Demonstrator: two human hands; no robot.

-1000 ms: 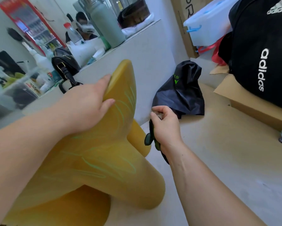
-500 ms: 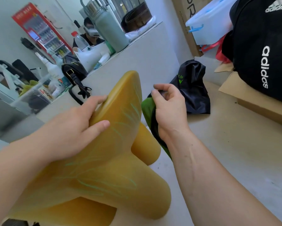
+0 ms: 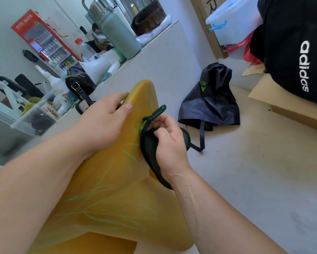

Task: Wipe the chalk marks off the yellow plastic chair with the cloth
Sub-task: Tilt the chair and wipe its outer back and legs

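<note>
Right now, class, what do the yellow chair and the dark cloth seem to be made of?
The chair: likely moulded plastic, smooth with a sheen, rounded edges. The cloth: seemingly soft fabric, dark green, matte; it folds and bunches in the right hand.

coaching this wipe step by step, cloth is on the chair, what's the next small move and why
Probably drag the cloth down the yellow chair toward the camera. The right hand grips it against the upper part, the left hand holds the top edge steady, and green chalk marks streak the surface just below the cloth.
</note>
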